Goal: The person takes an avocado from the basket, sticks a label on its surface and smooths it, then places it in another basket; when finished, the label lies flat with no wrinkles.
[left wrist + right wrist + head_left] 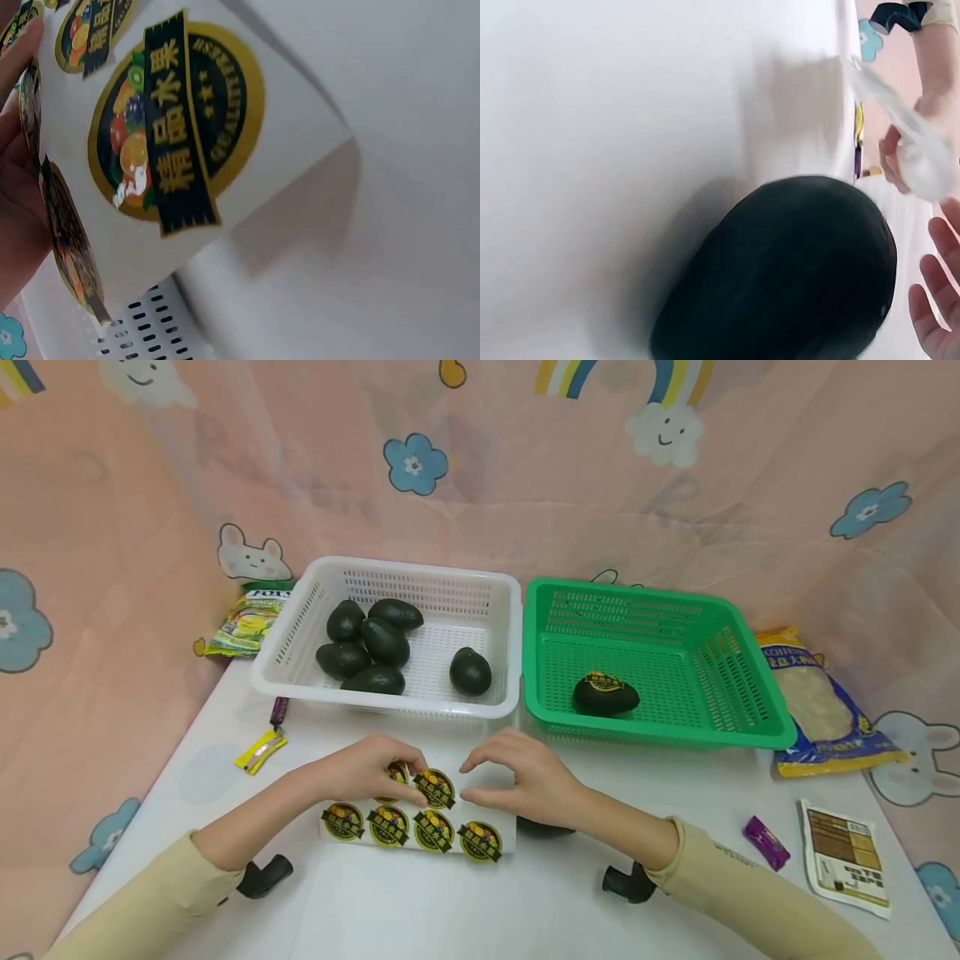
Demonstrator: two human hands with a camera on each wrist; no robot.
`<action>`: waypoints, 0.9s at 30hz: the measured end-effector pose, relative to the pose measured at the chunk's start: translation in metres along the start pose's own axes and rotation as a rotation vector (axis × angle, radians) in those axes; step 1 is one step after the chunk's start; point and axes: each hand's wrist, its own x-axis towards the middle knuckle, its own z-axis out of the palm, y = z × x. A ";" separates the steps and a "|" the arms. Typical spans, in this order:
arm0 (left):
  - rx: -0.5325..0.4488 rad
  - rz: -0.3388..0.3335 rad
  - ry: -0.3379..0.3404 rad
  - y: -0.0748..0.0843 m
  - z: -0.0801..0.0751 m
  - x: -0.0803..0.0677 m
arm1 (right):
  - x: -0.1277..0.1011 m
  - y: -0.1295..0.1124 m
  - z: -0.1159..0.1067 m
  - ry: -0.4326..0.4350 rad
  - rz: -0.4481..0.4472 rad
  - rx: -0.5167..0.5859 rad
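My left hand (377,768) grips a white sheet of round fruit stickers (480,818), black and gold with a banner across each. In the left wrist view one sticker (176,124) shows large, and the sheet is bent and raised off the table. Right of the sheet, my right hand (525,777) hovers with thumb and fingers apart and nothing between them. Partly hidden beneath that hand, a dark avocado (545,829) lies on the table; the right wrist view shows it close up. A stickered avocado (604,694) lies in the green basket (660,735).
The white basket (390,700) at the back left holds several avocados (386,642). Candies (261,752) lie at the left, with a snack bag (251,618) behind. On the right are a blue-yellow bag (825,710), a purple candy (767,842) and a flat packet (845,857).
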 end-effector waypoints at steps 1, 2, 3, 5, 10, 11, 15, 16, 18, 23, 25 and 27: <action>-0.012 0.007 -0.012 0.002 0.000 0.001 | 0.003 -0.001 0.002 0.007 -0.014 0.007; -0.023 0.012 -0.022 0.004 0.000 0.002 | 0.004 -0.002 0.004 0.007 -0.025 0.018; -0.033 0.017 -0.027 0.005 0.000 0.002 | 0.006 -0.003 0.006 0.006 -0.039 0.026; -0.055 0.019 -0.040 0.006 0.000 0.002 | 0.006 -0.004 0.008 0.002 -0.056 0.047; -0.064 0.017 -0.074 0.002 0.003 -0.004 | 0.004 -0.005 0.009 0.034 -0.041 0.125; -0.053 0.011 -0.082 0.000 0.004 -0.006 | 0.004 -0.004 0.007 0.039 -0.016 0.158; 0.035 0.000 -0.075 -0.004 0.005 -0.012 | -0.001 -0.001 -0.007 0.038 0.130 0.302; 0.035 -0.004 -0.051 -0.003 0.006 -0.013 | -0.003 0.000 -0.012 0.027 0.164 0.318; -0.007 -0.006 0.028 0.002 0.010 -0.011 | -0.007 0.003 -0.020 -0.001 0.209 0.327; -0.279 -0.053 0.236 0.036 0.025 0.007 | -0.019 0.007 -0.034 -0.065 0.260 0.292; -0.356 -0.092 0.267 0.049 0.029 0.015 | -0.025 0.006 -0.036 -0.074 0.282 0.287; -0.409 -0.118 0.273 0.057 0.034 0.023 | -0.031 0.006 -0.039 -0.067 0.311 0.279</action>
